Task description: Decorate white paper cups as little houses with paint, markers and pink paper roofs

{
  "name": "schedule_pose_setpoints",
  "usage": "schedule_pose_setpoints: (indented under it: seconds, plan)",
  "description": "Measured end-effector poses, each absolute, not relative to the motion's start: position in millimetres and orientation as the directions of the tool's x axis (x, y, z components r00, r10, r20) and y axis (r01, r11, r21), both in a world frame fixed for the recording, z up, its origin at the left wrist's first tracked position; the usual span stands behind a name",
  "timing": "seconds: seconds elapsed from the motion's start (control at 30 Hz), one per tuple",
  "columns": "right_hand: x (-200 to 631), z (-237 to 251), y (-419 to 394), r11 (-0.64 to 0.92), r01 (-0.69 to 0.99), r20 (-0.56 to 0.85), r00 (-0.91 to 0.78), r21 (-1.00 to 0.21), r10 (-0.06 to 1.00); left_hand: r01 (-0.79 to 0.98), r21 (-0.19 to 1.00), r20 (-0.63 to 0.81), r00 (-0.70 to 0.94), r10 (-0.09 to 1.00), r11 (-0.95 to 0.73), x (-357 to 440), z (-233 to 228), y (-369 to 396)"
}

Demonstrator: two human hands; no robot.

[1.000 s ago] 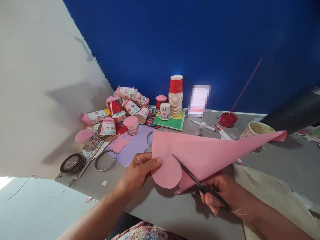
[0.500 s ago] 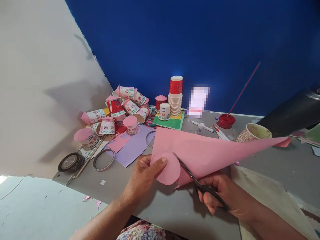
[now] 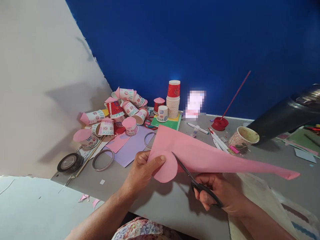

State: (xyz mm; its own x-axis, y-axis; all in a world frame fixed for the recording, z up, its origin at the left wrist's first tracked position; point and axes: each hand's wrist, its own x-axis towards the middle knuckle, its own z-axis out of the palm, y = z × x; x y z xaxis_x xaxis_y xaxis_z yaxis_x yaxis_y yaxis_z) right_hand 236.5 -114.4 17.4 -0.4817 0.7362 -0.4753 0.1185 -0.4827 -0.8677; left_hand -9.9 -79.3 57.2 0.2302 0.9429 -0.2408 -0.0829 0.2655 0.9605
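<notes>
My left hand [image 3: 141, 171] pinches the rounded, partly cut end of a large pink paper sheet [image 3: 200, 155] above the grey table [image 3: 162, 203]. The sheet stretches right, and its far corner droops low. My right hand [image 3: 217, 193] grips black scissors [image 3: 193, 178], whose blades reach into the paper beside the round flap. Both hands hover near the table's front edge.
A heap of decorated paper cups [image 3: 117, 111] with pink lids lies at the back left, next to a stack of cups [image 3: 173, 100]. Tape rolls [image 3: 70, 162], a purple sheet [image 3: 132, 146], markers [image 3: 216, 136], a red dish [image 3: 219, 123] and a patterned cup [image 3: 241, 137] are about.
The pink sheet has swung clockwise; its far corner dropped from high at the right to low. The scissors cut further round the curve, and both hands shifted slightly left.
</notes>
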Motion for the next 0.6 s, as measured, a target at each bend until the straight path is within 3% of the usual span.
schedule_pose_setpoints:
  seconds: [0.6]
  plan:
    - [242.9, 35.5, -110.6, -0.409, 0.077, -0.392, -0.492, -0.909, 0.777, 0.064, 0.976, -0.219, 0.299, 0.929, 0.209, -4.8, 81.3, -52.9]
